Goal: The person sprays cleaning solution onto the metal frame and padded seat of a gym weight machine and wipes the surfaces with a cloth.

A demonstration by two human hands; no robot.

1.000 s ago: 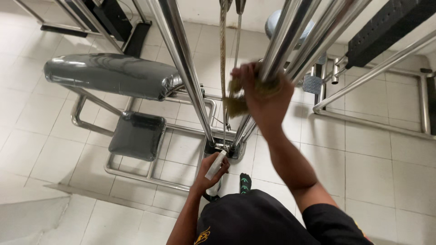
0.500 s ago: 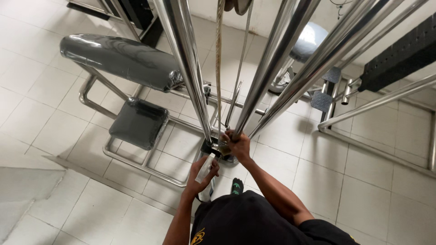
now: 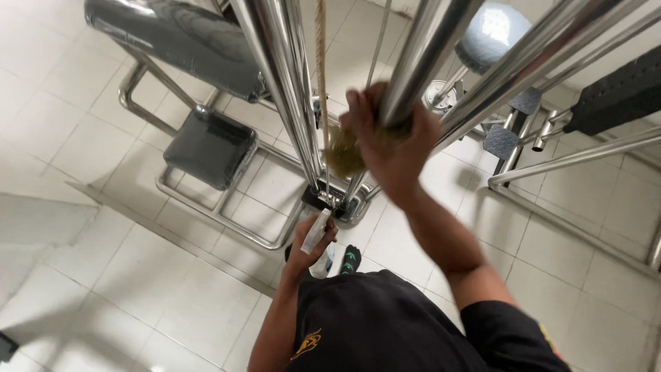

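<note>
My right hand is wrapped around a shiny steel upright pole of a gym machine, with a yellow-brown cloth pressed between palm and pole. Part of the cloth hangs out to the left of my fingers. Low down near my waist, my left hand holds a white spray bottle by its neck, nozzle pointing up toward the machine base. A second steel pole stands just left of the cloth, with a rope and a thin cable between the two poles.
A grey padded seat and a grey padded roller on a tubular frame stand to the left. A black weight stack, chrome rails and a pedal are at the right. White floor tiles lie all around; my foot is near the pole base.
My right hand slid down the pole to its base with the cloth, then back up to mid-height. The camera view shifted. The left hand kept the spray bottle low.
</note>
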